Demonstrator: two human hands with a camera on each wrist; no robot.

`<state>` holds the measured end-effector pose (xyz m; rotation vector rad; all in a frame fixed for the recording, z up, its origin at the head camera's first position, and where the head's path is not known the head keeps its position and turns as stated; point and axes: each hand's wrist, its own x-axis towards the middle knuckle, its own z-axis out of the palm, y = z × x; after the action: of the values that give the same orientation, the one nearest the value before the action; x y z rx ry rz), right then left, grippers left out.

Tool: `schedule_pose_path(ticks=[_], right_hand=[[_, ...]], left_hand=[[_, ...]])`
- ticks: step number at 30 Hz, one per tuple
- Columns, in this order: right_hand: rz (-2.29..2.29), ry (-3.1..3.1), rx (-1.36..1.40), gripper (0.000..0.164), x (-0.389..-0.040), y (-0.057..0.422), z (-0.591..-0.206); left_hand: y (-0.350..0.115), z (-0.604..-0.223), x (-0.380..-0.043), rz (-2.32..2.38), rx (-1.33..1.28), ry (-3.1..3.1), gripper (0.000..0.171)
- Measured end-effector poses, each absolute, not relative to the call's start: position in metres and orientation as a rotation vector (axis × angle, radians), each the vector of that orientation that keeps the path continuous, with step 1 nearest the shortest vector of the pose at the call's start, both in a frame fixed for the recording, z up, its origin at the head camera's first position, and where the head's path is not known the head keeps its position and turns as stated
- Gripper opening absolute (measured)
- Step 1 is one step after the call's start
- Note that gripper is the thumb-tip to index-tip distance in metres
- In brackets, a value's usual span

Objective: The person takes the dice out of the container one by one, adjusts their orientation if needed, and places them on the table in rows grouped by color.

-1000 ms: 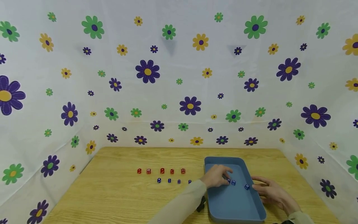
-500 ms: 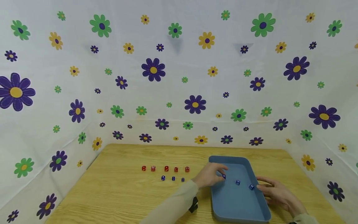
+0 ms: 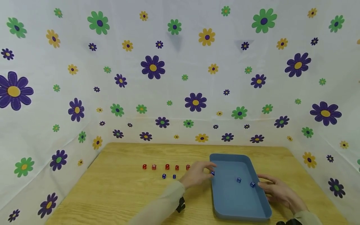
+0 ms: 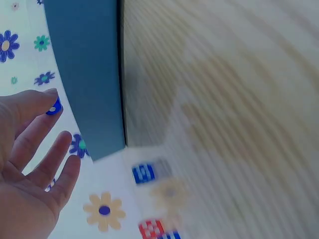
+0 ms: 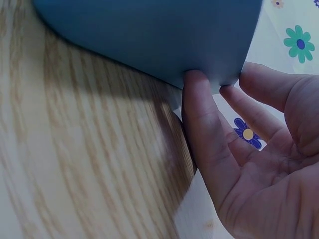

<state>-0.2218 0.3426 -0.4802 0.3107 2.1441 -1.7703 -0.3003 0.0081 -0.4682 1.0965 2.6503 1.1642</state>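
My left hand (image 3: 195,173) pinches a small blue die (image 3: 212,173) between thumb and fingertips at the left rim of a blue-grey tray (image 3: 233,201). In the left wrist view the blue die (image 4: 54,106) shows partly between the fingertips. Two other blue dice lie inside: one blue die (image 3: 238,180) mid-tray, another blue die (image 3: 252,184) by the right wall. My right hand (image 3: 278,192) holds the tray's right side, thumb at the rim and fingers against the outer wall. In the right wrist view those fingers (image 5: 199,114) touch the tray wall (image 5: 149,35).
On the wooden table (image 3: 118,193), left of the tray, several red dice (image 3: 167,167) form a row. Nearer stand two visible blue dice (image 3: 164,176); my left hand and arm cover the table to their right. A flowered white sheet (image 3: 180,78) encloses the back and sides.
My left hand has moved left from the tray's middle to its left rim, carrying the blue die, and now covers blue dice seen earlier on the table. My right hand stays at the tray.
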Motion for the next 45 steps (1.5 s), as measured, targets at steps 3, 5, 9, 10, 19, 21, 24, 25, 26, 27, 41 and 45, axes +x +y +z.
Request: schedule_pose_path(ticks=[3,5,9,10,19,21,24,25,26,27,41,45], right_hand=[[-1.770,2.143,0.316,0.074,-0.222,0.342,-0.480],[-1.777,2.135,0.306,0.074,-0.222,0.342,-0.479],[-1.779,2.130,0.258,0.074,-0.221,0.343,-0.477],[-1.776,2.134,0.256,0.074,-0.221,0.344,-0.478],[-1.780,2.140,0.241,0.074,-0.223,0.344,-0.476],[-1.780,2.141,0.241,0.074,-0.224,0.344,-0.476],[-1.782,2.137,0.245,0.075,-0.224,0.345,-0.477],[-1.780,2.136,0.243,0.075,-0.223,0.345,-0.478],[-1.783,2.133,0.241,0.075,-0.223,0.345,-0.478],[-1.782,2.134,0.239,0.075,-0.223,0.345,-0.478],[-1.787,2.152,0.304,0.075,-0.222,0.343,-0.478],[-1.798,2.145,0.321,0.074,-0.222,0.342,-0.479]], left_hand=[[-0.005,-0.466,-0.300,1.159,1.054,2.691,0.039],[-0.013,-0.466,-0.301,1.160,1.037,2.708,0.039],[-0.030,-0.465,-0.302,1.162,0.976,2.732,0.040],[-0.034,-0.465,-0.302,1.165,0.967,2.732,0.040],[-0.065,-0.456,-0.305,1.201,0.910,2.770,0.040],[-0.071,-0.455,-0.305,1.195,0.909,2.793,0.040],[-0.082,-0.456,-0.306,1.204,0.876,2.800,0.041],[-0.085,-0.456,-0.306,1.206,0.866,2.804,0.041],[-0.089,-0.457,-0.306,1.211,0.852,2.810,0.040],[-0.093,-0.458,-0.306,1.223,0.842,2.812,0.040],[-0.142,-0.467,-0.310,1.263,0.660,2.950,0.041],[-0.155,-0.467,-0.310,1.234,0.599,2.976,0.042]])
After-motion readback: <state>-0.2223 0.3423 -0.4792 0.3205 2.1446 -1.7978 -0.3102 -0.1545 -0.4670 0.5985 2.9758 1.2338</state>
